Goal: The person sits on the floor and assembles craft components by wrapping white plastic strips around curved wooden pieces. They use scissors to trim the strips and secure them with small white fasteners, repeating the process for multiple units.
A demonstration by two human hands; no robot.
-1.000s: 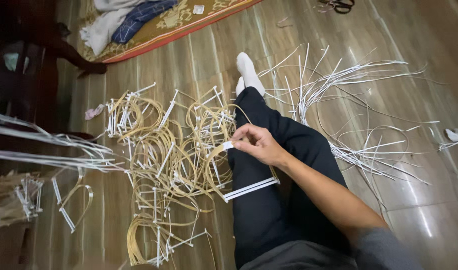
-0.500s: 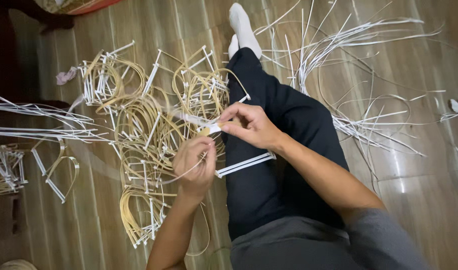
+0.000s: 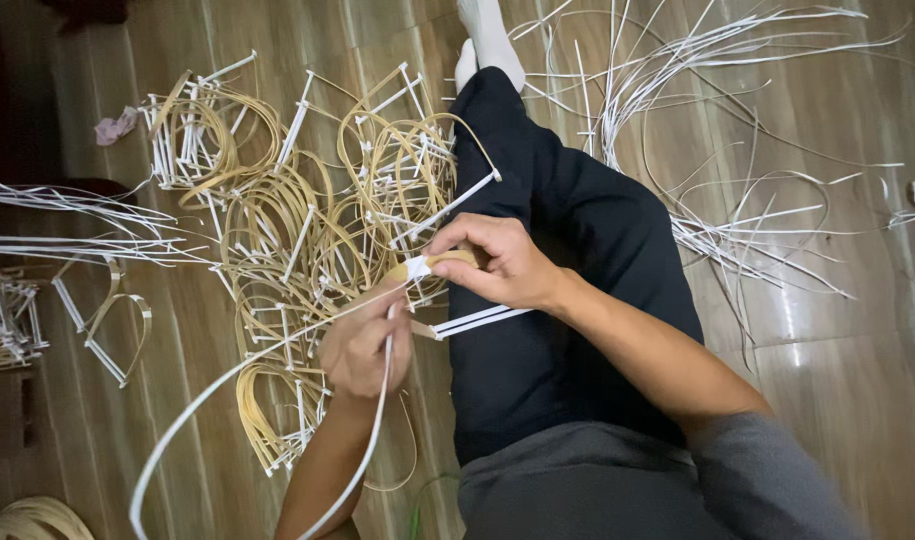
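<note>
Not much room down there. Left of the hands [image 3: 428, 300] the floor [image 3: 858, 400] is buried under a heap of bent tan cane hoops [image 3: 308, 230], touching the black trouser leg [image 3: 578, 260]. Loose white strips [image 3: 738, 230] sprawl on the right, more white strips [image 3: 68, 230] on the far left. Bare planks only show at lower right and lower left, near a small frame [image 3: 108, 320].
</note>
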